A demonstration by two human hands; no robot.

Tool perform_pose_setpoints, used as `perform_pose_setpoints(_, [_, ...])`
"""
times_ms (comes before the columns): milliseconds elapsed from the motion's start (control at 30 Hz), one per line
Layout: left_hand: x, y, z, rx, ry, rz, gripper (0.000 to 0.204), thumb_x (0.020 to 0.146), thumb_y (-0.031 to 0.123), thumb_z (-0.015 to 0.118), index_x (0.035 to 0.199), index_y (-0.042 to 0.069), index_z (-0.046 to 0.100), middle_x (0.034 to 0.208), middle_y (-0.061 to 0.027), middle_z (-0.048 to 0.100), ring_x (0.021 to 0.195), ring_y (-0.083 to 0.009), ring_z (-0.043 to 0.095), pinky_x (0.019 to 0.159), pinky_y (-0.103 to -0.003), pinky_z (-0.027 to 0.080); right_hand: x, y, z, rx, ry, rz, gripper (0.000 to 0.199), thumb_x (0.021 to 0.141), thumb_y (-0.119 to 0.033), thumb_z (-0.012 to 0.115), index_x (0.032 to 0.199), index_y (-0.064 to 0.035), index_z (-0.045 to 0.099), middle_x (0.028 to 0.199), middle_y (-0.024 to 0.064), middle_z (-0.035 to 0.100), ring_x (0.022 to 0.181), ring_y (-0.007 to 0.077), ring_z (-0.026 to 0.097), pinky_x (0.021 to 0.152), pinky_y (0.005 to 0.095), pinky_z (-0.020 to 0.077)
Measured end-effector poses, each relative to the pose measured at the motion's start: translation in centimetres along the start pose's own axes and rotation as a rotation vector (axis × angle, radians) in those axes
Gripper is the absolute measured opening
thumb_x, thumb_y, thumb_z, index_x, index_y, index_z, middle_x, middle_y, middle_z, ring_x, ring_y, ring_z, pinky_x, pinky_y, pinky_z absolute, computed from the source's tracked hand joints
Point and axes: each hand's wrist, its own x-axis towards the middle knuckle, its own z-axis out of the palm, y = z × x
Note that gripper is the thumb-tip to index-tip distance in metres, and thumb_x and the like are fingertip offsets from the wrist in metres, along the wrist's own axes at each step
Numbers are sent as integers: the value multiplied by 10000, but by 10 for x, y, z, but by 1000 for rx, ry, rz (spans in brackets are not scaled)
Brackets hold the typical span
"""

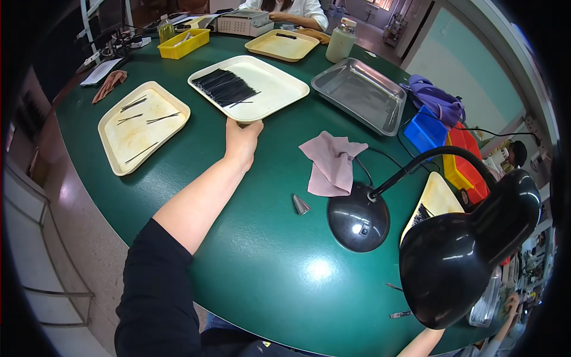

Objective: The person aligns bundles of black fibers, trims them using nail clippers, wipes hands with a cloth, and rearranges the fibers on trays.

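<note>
My left arm reaches forward across the green table, and my left hand (241,143) grips the near rim of a white tray (278,89). Its fingertips are hidden by the tray. A dense row of thin black rods (225,87) lies in the tray's left half. Of my right arm only a piece of the forearm (423,342) shows at the lower edge; the black lamp head (443,271) hides the hand. Left of the held tray rests a cream tray (128,140) with several loose thin black rods (162,118).
A metal tray (366,89), a pink cloth (331,163), a small metal cone (300,204) and the lamp base (358,220) occupy the table's middle and right. Blue (425,128) and red bins (467,157) stand at the right edge. Another person (291,13) sits across the table.
</note>
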Motion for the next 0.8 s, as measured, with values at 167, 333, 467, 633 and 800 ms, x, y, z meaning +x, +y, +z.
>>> perform_pose_setpoints(167, [-1, 6, -4, 88, 4, -55, 321, 668, -43, 530, 978, -66, 446, 904, -113, 510, 778, -165, 528, 661, -266, 504, -6, -2, -1, 55, -19, 0, 129, 799, -10, 489, 908, 51, 520, 791, 85, 536, 708, 134, 503, 638, 233, 407])
perform_pose_setpoints(333, [0, 6, -17, 180, 1, 1, 290, 656, -27, 558, 941, -48, 510, 874, -95, 557, 776, -156, 534, 679, -241, 425, -8, 0, -2, 110, -37, -1, 114, 799, -6, 486, 895, 44, 524, 753, 60, 524, 665, 104, 487, 594, 213, 393])
perform_pose_setpoints(467, [-6, 15, -8, 50, -80, -47, 282, 670, -24, 570, 948, -35, 529, 905, -85, 560, 786, -145, 527, 680, -234, 415, -12, -4, -10, 117, -12, 9, 103, 799, -3, 484, 884, 38, 526, 723, 40, 514, 630, 81, 473, 559, 197, 383])
perform_pose_setpoints(633, [-20, 33, 1, 130, -50, -157, 282, 682, 64, 599, 936, -29, 523, 870, -87, 546, 716, -138, 513, 597, -243, 429, -14, 2, -16, 136, -11, 13, 90, 800, 0, 481, 870, 30, 529, 686, 15, 502, 587, 51, 457, 514, 176, 369])
perform_pose_setpoints(800, [-13, 31, -18, 260, -43, -208, 253, 693, 95, 603, 886, -36, 505, 821, -71, 532, 686, -132, 493, 577, -237, 415, -12, 5, -8, 116, -2, -75, 64, 774, 18, 504, 816, 37, 549, 685, 38, 535, 571, 52, 471, 502, 182, 375])
